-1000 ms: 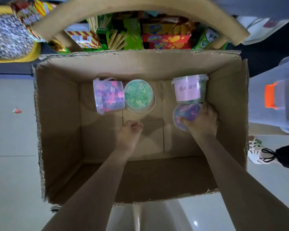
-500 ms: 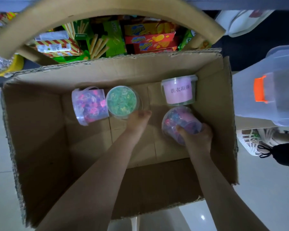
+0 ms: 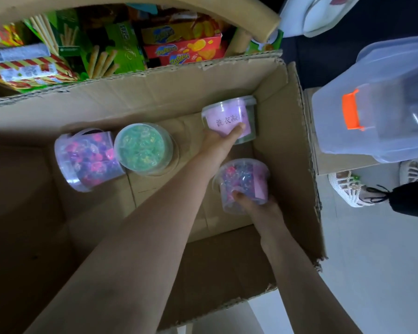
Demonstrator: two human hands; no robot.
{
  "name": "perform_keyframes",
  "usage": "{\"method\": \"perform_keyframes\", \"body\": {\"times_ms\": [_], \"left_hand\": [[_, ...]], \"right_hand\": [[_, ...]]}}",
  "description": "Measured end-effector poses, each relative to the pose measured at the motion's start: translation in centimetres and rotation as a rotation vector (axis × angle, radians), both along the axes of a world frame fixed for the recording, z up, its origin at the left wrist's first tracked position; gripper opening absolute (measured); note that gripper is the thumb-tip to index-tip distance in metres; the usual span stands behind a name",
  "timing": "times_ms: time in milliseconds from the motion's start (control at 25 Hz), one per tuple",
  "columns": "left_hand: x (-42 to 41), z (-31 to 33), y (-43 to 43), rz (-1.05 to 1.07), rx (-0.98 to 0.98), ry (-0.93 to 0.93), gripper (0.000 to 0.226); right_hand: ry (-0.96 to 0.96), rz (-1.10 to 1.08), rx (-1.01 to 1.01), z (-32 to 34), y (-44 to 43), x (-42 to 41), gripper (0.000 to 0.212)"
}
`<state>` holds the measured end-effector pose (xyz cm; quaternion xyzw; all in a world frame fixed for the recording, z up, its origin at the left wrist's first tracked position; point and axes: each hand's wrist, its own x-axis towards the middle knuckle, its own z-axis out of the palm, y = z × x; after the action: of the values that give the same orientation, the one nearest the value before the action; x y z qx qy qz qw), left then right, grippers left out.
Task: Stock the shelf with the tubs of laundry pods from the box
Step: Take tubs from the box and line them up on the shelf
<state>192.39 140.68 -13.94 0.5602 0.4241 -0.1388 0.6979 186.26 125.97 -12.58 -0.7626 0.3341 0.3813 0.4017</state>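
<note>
An open cardboard box (image 3: 287, 145) holds several clear tubs of laundry pods. My right hand (image 3: 256, 206) grips a tub of blue and pink pods (image 3: 243, 179), tilted and lifted off the box floor at the right. My left hand (image 3: 221, 141) reaches across to the tub with the pink label (image 3: 229, 116) in the far right corner, its thumb pressed on the label and its fingers hidden behind the tub. A tub of green pods (image 3: 143, 148) and a tub of pink and purple pods (image 3: 87, 160) sit at the far left.
Behind the box, a low shelf (image 3: 130, 1) with a curved tan rail holds snack boxes (image 3: 179, 51). A clear plastic bin with an orange latch (image 3: 352, 109) stands to the right. Another person's sandalled foot (image 3: 352, 189) is on the white floor beside the box.
My left hand moved from the box's middle, past the green tub, to the pink-labelled tub. My right hand lifted and tilted the blue and pink tub. The camera shifted left.
</note>
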Motion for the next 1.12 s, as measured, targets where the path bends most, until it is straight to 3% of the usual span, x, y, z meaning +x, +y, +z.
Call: {"method": "perform_keyframes", "body": {"times_ms": [120, 400, 560, 720, 880, 1000, 1120], "left_hand": [[-0.3, -0.3, -0.2, 0.077, 0.015, 0.006, 0.017], [-4.3, 0.1, 0.9, 0.132, 0.065, 0.035, 0.026], [-8.1, 1.3, 2.1, 0.246, 0.137, 0.014, 0.033], [-11.3, 2.9, 3.4, 0.202, 0.203, 0.05, 0.061], [-14.4, 6.1, 4.6, 0.25, 0.196, 0.013, 0.07], [-16.7, 9.8, 5.8, 0.342, 0.156, -0.023, 0.079], [-18.7, 14.2, 7.2, 0.369, 0.193, -0.074, 0.067]], "right_hand": [[0.029, -0.039, 0.082, -0.4, -0.3, 0.0, 0.079], [0.017, -0.047, 0.177, -0.5, -0.4, -0.3, 0.086], [-0.003, -0.113, 0.158, -0.2, 0.2, -0.5, 0.077], [-0.014, -0.199, 0.198, 0.9, 0.5, -0.5, 0.077], [-0.077, -0.1, 0.358, 3.7, 0.7, -1.1, 0.059], [-0.136, -0.013, 0.44, 6.7, 1.6, -0.6, 0.075], [-0.214, 0.114, 0.53, 11.0, 3.4, 0.0, 0.078]]}}
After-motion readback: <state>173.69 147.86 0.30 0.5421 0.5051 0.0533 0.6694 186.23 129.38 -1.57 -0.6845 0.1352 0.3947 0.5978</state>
